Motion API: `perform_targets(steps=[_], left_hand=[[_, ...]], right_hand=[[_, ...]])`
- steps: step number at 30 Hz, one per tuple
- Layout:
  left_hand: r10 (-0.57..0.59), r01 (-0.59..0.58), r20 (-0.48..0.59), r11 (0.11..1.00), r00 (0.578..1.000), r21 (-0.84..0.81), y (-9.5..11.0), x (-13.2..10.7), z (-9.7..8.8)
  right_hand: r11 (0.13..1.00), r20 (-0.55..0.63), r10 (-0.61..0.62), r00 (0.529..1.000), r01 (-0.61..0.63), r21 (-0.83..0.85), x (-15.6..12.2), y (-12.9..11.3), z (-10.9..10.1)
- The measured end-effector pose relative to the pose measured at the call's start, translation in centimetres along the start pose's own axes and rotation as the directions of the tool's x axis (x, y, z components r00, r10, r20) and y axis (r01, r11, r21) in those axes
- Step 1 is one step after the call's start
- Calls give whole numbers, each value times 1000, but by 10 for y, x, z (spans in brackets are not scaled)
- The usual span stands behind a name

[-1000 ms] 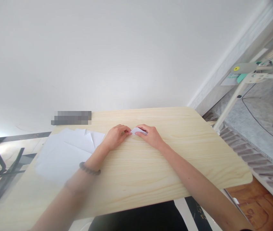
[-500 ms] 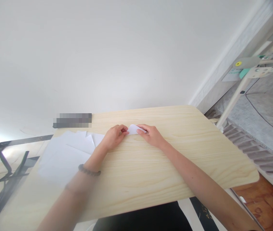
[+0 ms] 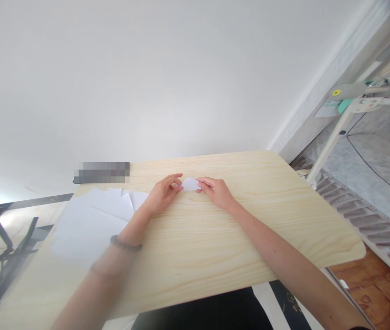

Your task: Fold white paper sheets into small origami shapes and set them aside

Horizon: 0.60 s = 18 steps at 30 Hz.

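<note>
Paper piece (image 3: 191, 184) white; sheets (image 3: 85, 220) white; tabletop (image 3: 212, 247) pale, wood-grained; bracelet (image 3: 125, 244) dark; wall (image 3: 181, 82) whitish.

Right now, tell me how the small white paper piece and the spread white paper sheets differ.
The right hand pinches the small white paper piece; the white paper sheets lie on the pale wood-grain table. The piece is much smaller than the sheets. The sheets overlap; the piece is apart from them. Both are white.

two hands (image 3: 162, 195) (image 3: 218, 193), one held paper (image 3: 190, 184), one table (image 3: 195, 247)
</note>
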<state>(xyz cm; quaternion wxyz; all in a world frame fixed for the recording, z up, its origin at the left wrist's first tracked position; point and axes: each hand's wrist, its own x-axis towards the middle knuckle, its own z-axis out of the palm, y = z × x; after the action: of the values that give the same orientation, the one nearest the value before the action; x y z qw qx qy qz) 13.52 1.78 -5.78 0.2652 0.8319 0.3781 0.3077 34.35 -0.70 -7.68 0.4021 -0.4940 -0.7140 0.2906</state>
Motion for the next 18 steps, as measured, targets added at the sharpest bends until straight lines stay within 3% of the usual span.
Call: perform_targets(steps=[4, 7, 10, 14, 18], left_hand=[[-107, 108, 13, 993, 994, -57, -3, 0, 2], [-137, 130, -22, 972, 990, -195, -7, 0, 4], [-171, 171, 27, 941, 985, -293, -7, 0, 4], [-209, 225, 90, 944, 974, -242, -3, 0, 2], [-229, 230, 29, 961, 973, -151, -1, 0, 2]], right_hand=[[1000, -15, 9, 1000, -8, 22, 0, 2, 2], [999, -21, 15, 1000, -13, 51, 0, 2, 2], [998, -26, 16, 1000, -15, 56, -1, 1, 2], [999, -23, 8, 1000, -7, 35, -1, -1, 1], [1000, -18, -3, 1000, 3, 28, -1, -2, 1]])
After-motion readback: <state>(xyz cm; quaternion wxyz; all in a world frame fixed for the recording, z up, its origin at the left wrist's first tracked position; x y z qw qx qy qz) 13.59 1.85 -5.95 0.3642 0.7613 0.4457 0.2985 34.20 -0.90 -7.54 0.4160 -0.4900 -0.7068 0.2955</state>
